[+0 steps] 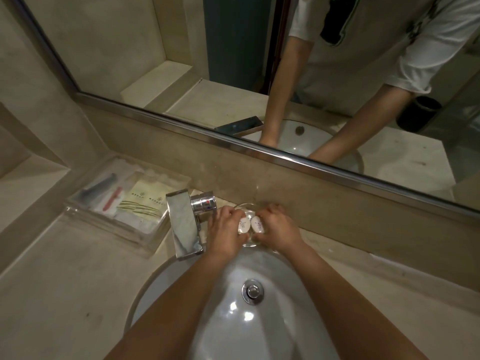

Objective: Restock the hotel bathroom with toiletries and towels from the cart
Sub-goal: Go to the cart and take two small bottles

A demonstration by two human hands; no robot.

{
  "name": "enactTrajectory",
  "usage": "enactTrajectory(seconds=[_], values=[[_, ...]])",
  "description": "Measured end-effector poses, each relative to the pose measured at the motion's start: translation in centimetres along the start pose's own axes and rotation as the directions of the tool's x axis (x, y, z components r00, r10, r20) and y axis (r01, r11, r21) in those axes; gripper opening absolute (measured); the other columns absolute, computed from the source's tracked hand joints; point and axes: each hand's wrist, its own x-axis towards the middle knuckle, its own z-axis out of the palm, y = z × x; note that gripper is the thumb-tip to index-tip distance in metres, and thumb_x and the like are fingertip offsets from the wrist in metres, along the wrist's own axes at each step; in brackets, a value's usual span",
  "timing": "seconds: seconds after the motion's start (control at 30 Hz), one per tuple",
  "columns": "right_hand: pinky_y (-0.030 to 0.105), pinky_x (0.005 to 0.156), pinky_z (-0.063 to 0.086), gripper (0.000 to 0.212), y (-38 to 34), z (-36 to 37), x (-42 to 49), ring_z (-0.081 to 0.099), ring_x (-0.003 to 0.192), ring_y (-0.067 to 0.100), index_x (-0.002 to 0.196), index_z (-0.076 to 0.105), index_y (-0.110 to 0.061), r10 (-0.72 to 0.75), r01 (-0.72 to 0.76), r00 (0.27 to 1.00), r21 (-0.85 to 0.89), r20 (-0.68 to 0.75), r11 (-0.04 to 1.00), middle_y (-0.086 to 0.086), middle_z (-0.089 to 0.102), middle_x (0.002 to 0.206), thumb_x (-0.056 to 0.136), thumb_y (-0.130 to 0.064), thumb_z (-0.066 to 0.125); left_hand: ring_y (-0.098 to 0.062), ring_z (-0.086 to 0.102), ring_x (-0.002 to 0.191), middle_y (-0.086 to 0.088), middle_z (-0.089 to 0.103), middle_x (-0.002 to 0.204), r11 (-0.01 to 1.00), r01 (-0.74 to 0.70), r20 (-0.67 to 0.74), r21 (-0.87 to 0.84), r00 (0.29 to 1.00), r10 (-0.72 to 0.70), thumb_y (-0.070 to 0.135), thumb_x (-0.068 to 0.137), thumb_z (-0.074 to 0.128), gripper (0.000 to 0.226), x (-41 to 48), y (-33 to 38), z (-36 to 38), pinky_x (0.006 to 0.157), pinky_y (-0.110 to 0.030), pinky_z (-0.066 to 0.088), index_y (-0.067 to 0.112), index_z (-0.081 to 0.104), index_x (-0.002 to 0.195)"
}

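nearest to me, a white oval sink basin [246,333] is set into a beige stone countertop [65,294], with a chrome drain plug [252,292] at its centre. a person's two bare forearms reach over the basin from the near edge toward the far side.

just beyond the basin's far rim, a small clear glass dish [246,207] sits on the counter, and both hands meet over it, close together but not touching. the left hand [226,229] has its fingers curled round the left soap packet [243,225], thumb on the near side. the right hand [278,227] grips the right soap packet [260,224] the same way. the two small white oval packets lie side by side in the dish, almost touching.

just left of the hands stands a square chrome faucet [183,224], its spout pointing over the basin. farther left, a clear plastic amenity tray [104,229] holds a blue toothbrush [101,185], a red toothbrush [113,198] and cream sachets [145,201] printed with green stripes; the print is too blurred to read.

at the far side, a chrome-framed wall mirror [181,61] reflects the basin, the person's arms and a white short-sleeved shirt.
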Motion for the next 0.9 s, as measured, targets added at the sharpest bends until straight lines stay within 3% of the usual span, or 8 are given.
enactTrajectory(seconds=[0.27,0.47,0.57,0.73,0.9], values=[[0.030,0.098,0.036,0.057,-0.9,0.7,-0.2,0.039,0.125,0.024,0.128,0.053,-0.017,0.025,-0.025,0.999,-0.005,-0.030,1.000,0.007,0.049,0.127,0.077,-0.039,0.069,-0.017,0.031,0.132,0.002,0.041,0.138,0.992,0.011,0.008,-0.127,1.000,-0.010,0.032,0.085,0.061,0.051,-1.1,-0.7,0.1,0.106,-0.031,0.020,0.026,0.046,0.134],[0.031,0.097,0.035,0.048,-1.2,0.3,-2.0,0.043,0.118,0.027,0.129,0.053,-0.019,0.021,-0.010,0.995,0.108,-0.102,0.994,0.006,0.052,0.126,0.082,-0.025,0.063,-0.016,0.025,0.136,0.004,0.033,0.147,0.986,-0.009,-0.030,-0.165,1.000,0.004,0.026,0.092,0.050,0.048,-3.5,-0.2,-1.0,0.105,-0.025,0.015,0.024,0.038,0.139],[0.033,0.091,0.041,0.033,-1.2,0.4,-3.5,0.049,0.112,0.026,0.117,0.061,-0.015,0.016,0.014,0.991,0.215,-0.136,0.976,0.007,0.058,0.118,0.085,-0.023,0.062,-0.017,0.032,0.131,0.001,0.042,0.141,0.970,-0.063,-0.002,-0.233,0.998,0.065,0.021,0.094,0.049,0.041,-5.4,-0.4,-1.7,0.102,-0.021,0.018,0.018,0.045,0.135],[0.032,0.075,0.048,0.017,-2.3,0.5,-6.9,0.061,0.081,0.017,0.102,0.065,-0.021,-0.009,0.023,0.999,0.283,-0.050,0.959,-0.004,0.067,0.093,0.087,-0.025,0.058,-0.018,0.057,0.108,-0.005,0.064,0.113,0.910,-0.020,0.184,-0.414,0.977,0.106,0.020,0.092,0.052,0.024,-9.3,-2.1,-3.9,0.093,-0.028,0.042,0.011,0.060,0.113],[0.028,0.072,0.044,0.014,-5.4,0.7,-10.0,0.059,0.080,0.013,0.102,0.063,-0.023,-0.065,0.050,0.997,0.277,0.044,0.959,-0.010,0.061,0.085,0.090,-0.027,0.056,-0.019,0.060,0.091,-0.004,0.065,0.096,0.914,0.061,0.350,-0.402,0.932,0.092,0.026,0.093,0.050,0.018,-13.5,-4.8,-6.6,0.085,-0.030,0.047,0.015,0.061,0.101]])
